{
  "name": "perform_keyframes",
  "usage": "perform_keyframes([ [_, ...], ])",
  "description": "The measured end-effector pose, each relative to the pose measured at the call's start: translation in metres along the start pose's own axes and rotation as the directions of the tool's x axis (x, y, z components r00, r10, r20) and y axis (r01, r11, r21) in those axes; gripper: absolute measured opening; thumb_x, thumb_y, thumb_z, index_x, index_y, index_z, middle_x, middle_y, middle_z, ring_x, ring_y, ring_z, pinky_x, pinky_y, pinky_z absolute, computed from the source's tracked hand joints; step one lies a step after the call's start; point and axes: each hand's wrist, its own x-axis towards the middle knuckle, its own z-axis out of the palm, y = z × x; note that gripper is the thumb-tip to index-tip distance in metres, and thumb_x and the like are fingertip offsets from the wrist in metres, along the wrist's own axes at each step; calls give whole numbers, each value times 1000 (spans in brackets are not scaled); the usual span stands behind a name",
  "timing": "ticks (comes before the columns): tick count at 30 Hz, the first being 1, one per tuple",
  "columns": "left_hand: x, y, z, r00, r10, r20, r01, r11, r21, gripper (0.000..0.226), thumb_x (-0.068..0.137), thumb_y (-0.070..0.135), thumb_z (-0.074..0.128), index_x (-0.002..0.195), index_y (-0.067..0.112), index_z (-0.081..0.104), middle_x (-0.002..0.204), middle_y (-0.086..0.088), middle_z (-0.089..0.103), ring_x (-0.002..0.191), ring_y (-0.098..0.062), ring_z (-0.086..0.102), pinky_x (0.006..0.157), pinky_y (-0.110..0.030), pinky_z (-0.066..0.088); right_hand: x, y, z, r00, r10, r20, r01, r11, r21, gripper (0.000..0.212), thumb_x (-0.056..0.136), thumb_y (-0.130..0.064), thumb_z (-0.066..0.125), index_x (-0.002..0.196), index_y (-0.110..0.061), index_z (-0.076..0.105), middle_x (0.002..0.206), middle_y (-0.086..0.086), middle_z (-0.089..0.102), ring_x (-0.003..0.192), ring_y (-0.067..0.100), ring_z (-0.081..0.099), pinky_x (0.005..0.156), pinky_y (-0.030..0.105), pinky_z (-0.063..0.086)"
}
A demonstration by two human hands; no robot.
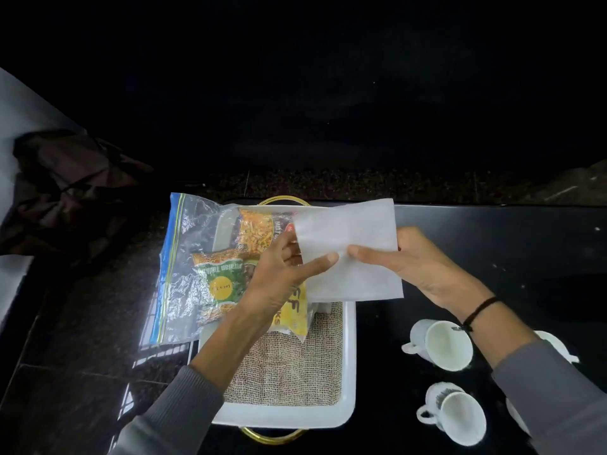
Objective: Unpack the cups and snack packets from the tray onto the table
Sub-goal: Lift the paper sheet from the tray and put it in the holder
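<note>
Obs.: white tray (350, 356) on the black table (492, 244), at the table's left edge. It has one gold handle at the far end and one at the near end, and a burlap liner (295, 366) bare over the near half.

Hidden / unclear:
- Far half of the tray is covered by the hands and a white sheet (348, 238), so what lies beneath is not visible.
- Left hand (282, 270) pinches the sheet's left edge between thumb and fingers. Right hand (410, 261) grips its right side, thumb on the front, fingers behind and out of sight.
- Clear zip bag (184, 257) overhangs the tray's left rim. Whether the packets sit inside it cannot be told.
- Print on the packets is partly covered by the left hand and wrist.
- Dark bag (72, 192) beyond the table's left edge, detail lost in shadow.

Counts:
- Snack packets, 3, all at the tray's far left: orange packet (256, 228), green packet (223, 284), yellow packet (292, 311).
- Cups on the table near its right edge: 2 plain to see, far cup (440, 344) and near cup (456, 412). A third cup (555, 346) is mostly behind the right forearm.
- A white shape under the right sleeve, not identifiable.
</note>
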Motion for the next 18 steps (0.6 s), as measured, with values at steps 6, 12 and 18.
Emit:
perform_keyframes([
  [6, -6, -12, 28, 997, -72, 32, 74, 995, -61, 23, 90, 15, 74, 112, 7, 73, 107, -9, 79, 98, -26, 75, 78, -40, 63, -30, 24, -23, 997, 28, -67, -12, 973, 232, 21, 93, -30, 75, 108, -16, 80, 110, 6, 81, 102, 22, 77, 77, 27, 62],
  [12, -11, -9, 72, 991, -125, 49, 128, 990, -52, 19, 93, 24, 72, 112, 22, 73, 94, 3, 81, 89, -16, 77, 67, -33, 62, -67, 44, -53, 989, 40, -143, 10, 944, 330, 30, 92, -13, 75, 122, -11, 73, 113, 8, 80, 105, 24, 77, 81, 27, 63],
  [18, -14, -3, 133, 980, -141, 143, 154, 984, -84, 14, 96, 13, 65, 102, 18, 77, 103, -6, 77, 86, -17, 75, 58, -29, 60, -114, 57, -88, 950, 63, -305, 78, 900, 429, 24, 91, 0, 71, 115, -5, 76, 108, 13, 80, 96, 25, 78, 75, 23, 61],
])
